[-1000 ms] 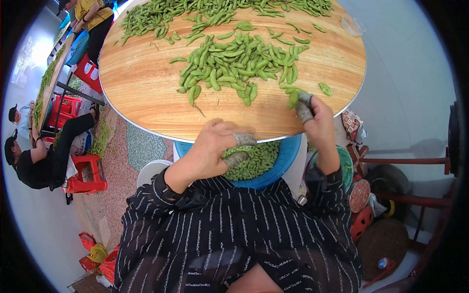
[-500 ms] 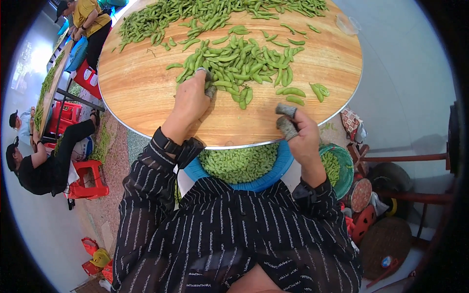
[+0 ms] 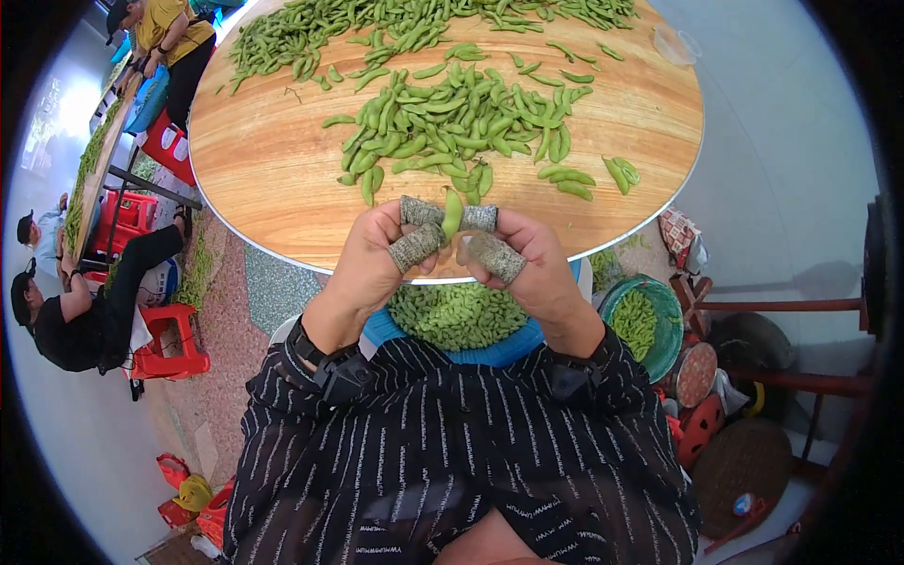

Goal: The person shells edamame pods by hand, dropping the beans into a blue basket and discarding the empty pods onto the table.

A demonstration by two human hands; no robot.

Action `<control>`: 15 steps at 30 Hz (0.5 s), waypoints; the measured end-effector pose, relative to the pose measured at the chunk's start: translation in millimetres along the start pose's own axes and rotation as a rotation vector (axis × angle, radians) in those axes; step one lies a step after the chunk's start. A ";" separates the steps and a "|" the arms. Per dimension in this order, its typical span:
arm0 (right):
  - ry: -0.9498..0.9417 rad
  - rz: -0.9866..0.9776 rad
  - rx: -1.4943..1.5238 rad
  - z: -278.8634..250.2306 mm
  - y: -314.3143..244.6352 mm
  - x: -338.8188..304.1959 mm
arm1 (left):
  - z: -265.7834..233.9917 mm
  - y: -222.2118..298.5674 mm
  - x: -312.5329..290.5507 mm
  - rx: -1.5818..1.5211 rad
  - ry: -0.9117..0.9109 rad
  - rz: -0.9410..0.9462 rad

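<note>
Both hands, left (image 3: pixel 372 259) and right (image 3: pixel 527 268), pinch one upright pod (image 3: pixel 452 213) between wrapped fingers (image 3: pixel 414 247), above the counter (image 3: pixel 273 169) edge.

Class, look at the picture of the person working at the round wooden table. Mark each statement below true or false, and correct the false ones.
1. Both hands, left hand and right hand, hold one green pod. True.
2. The fingertips are bare. False: they wear grey covers.
3. The blue bowl in the lap is empty. False: it holds green shelled beans.
4. A pile of pods lies on the wooden table. True.
</note>
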State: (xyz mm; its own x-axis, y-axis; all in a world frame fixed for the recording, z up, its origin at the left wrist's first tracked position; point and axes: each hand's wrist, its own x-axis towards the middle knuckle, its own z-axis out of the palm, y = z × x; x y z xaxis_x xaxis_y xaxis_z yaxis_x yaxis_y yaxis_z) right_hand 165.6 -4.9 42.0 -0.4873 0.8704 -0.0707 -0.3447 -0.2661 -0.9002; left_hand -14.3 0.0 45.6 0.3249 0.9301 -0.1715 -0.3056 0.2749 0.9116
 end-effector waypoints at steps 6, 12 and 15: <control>0.025 0.010 0.008 2.4 -3.9 -5.1 | 3.6 0.7 -3.3 0.074 -0.042 -0.015; 0.066 -0.050 -0.041 1.3 4.4 -6.7 | 0.2 -6.2 -1.4 0.083 -0.093 -0.008; 0.162 -0.155 -0.164 2.8 14.5 -1.2 | 0.2 -9.8 0.6 0.019 -0.152 0.009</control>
State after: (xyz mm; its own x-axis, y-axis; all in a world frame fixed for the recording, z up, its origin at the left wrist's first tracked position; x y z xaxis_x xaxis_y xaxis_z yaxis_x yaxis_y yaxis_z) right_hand 158.9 -11.0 30.2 -0.2995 0.9539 0.0170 -0.2638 -0.0657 -0.9623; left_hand -10.9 -2.3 36.7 0.4539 0.8847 -0.1060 -0.2924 0.2603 0.9202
